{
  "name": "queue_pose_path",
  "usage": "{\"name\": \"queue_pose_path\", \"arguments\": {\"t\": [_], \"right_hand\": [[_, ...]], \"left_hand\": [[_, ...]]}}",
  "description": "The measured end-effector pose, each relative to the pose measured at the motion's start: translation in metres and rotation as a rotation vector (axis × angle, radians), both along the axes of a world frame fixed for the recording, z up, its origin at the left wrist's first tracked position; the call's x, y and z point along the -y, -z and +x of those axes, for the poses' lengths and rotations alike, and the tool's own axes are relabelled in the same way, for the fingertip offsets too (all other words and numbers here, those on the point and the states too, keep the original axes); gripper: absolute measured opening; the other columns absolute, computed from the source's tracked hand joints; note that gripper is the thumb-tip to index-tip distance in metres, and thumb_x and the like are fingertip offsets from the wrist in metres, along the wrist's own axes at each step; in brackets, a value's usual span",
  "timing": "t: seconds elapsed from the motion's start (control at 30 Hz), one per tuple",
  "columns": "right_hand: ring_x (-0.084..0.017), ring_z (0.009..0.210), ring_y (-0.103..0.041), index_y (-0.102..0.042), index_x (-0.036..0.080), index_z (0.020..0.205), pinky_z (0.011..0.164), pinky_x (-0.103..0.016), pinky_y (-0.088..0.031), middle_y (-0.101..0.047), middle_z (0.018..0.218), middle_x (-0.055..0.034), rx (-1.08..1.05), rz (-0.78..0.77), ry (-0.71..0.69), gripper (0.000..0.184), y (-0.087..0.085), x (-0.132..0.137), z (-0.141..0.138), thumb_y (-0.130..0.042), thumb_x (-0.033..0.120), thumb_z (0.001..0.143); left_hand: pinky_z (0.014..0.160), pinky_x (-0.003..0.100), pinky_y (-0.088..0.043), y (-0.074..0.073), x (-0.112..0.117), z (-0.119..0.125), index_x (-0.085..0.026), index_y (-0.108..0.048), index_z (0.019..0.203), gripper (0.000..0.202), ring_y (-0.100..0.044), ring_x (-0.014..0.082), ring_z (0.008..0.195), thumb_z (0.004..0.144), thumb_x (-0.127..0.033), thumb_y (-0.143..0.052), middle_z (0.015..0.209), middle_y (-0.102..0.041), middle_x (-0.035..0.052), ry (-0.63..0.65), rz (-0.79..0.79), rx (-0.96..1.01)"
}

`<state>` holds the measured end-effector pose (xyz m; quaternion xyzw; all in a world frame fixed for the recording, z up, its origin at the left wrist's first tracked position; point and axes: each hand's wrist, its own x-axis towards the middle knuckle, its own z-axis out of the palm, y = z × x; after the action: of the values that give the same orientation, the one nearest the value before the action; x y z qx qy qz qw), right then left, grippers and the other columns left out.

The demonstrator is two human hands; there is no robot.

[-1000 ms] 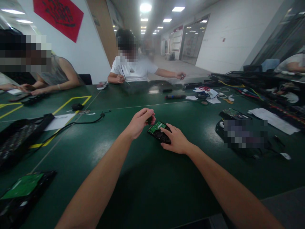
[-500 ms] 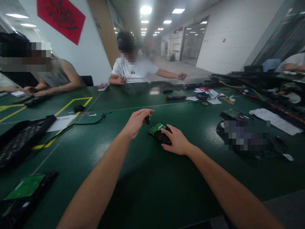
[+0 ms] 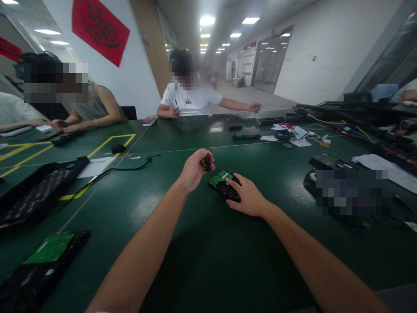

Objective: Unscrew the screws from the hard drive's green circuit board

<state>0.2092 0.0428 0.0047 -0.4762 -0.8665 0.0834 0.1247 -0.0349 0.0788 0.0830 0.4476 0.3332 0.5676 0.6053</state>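
A black hard drive [image 3: 224,184] with a green circuit board faces up on the green table. My right hand [image 3: 247,194] grips it from the right, thumb along the near edge and fingers over the top. Just beyond and left of the drive, my left hand [image 3: 197,168] is raised, its fingers curled around a small black-and-yellow object [image 3: 206,163]. Most of that object is hidden in the palm, so its exact kind is unclear. Nearer to me on the left lies another black hard drive [image 3: 52,250] with a green board.
At left sits a black tray [image 3: 42,187] of small parts, with a black cable [image 3: 124,168] beside it. On the right are a circuit board [image 3: 332,161], a paper sheet [image 3: 391,169] and bundled wires [image 3: 368,134]. Across the table, a person in white [image 3: 189,98] works; another sits left.
My left hand has turned, its fingers curling further around the black-and-yellow object. The right hand stays on the hard drive. The whole view has shifted slightly, moving things rightward in the picture.
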Motion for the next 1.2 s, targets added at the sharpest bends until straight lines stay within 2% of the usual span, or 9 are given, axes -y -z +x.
{"name": "queue_pose_path", "arguments": {"t": [0.3, 0.67, 0.77, 0.87, 1.03, 1.2], "right_hand": [[-0.045, 0.153, -0.038, -0.041, 0.026, 0.164, 0.123, -0.065, -0.031, -0.030, 0.171, -0.0197, 0.000, 0.004, -0.003, 0.087, 0.002, 0.000, 0.001, -0.068, 0.065, 0.091], [-0.045, 0.152, -0.039, -0.042, 0.026, 0.163, 0.124, -0.063, -0.031, -0.031, 0.171, -0.0195, 0.003, 0.010, 0.011, 0.086, 0.003, 0.000, 0.000, -0.069, 0.063, 0.091], [-0.045, 0.152, -0.038, -0.042, 0.026, 0.164, 0.124, -0.062, -0.031, -0.029, 0.172, -0.0187, 0.000, 0.001, 0.009, 0.086, 0.003, 0.000, -0.001, -0.069, 0.063, 0.091], [-0.045, 0.153, -0.037, -0.042, 0.026, 0.164, 0.124, -0.063, -0.030, -0.028, 0.173, -0.0182, -0.004, -0.003, 0.004, 0.086, 0.003, 0.000, -0.001, -0.070, 0.063, 0.091], [-0.046, 0.152, -0.038, -0.042, 0.026, 0.163, 0.124, -0.063, -0.030, -0.029, 0.172, -0.0195, -0.009, -0.001, 0.013, 0.086, 0.003, 0.000, -0.001, -0.070, 0.062, 0.090], [-0.045, 0.154, -0.037, -0.043, 0.025, 0.163, 0.124, -0.063, -0.030, -0.030, 0.171, -0.0201, -0.011, 0.003, 0.009, 0.087, 0.002, 0.001, 0.000, -0.070, 0.063, 0.090]], "left_hand": [[0.081, 0.037, -0.057, -0.014, 0.008, -0.004, -0.019, -0.065, 0.088, 0.018, -0.067, 0.0184, 0.081, 0.085, -0.034, -0.074, 0.089, -0.068, 0.0047, 0.081, 0.046, -0.141], [0.081, 0.033, -0.055, -0.014, 0.008, -0.005, -0.019, -0.072, 0.088, 0.016, -0.068, 0.0192, 0.089, 0.085, -0.035, -0.076, 0.095, -0.071, 0.0058, 0.040, 0.080, -0.221], [0.081, 0.033, -0.054, -0.013, 0.007, -0.005, -0.019, -0.076, 0.092, 0.018, -0.068, 0.0200, 0.092, 0.085, -0.036, -0.077, 0.100, -0.072, 0.0073, 0.013, 0.078, -0.240], [0.080, 0.033, -0.054, -0.012, 0.006, -0.005, -0.019, -0.078, 0.097, 0.021, -0.067, 0.0197, 0.091, 0.086, -0.037, -0.075, 0.096, -0.072, 0.0076, -0.003, 0.084, -0.252], [0.080, 0.034, -0.054, -0.010, 0.006, -0.003, -0.020, -0.070, 0.096, 0.016, -0.068, 0.0191, 0.084, 0.086, -0.032, -0.074, 0.089, -0.070, 0.0045, 0.014, 0.079, -0.184], [0.080, 0.036, -0.056, -0.005, 0.002, 0.000, -0.020, -0.064, 0.094, 0.015, -0.070, 0.0211, 0.082, 0.088, -0.034, -0.067, 0.085, -0.070, 0.0052, 0.006, 0.032, -0.054]]}}
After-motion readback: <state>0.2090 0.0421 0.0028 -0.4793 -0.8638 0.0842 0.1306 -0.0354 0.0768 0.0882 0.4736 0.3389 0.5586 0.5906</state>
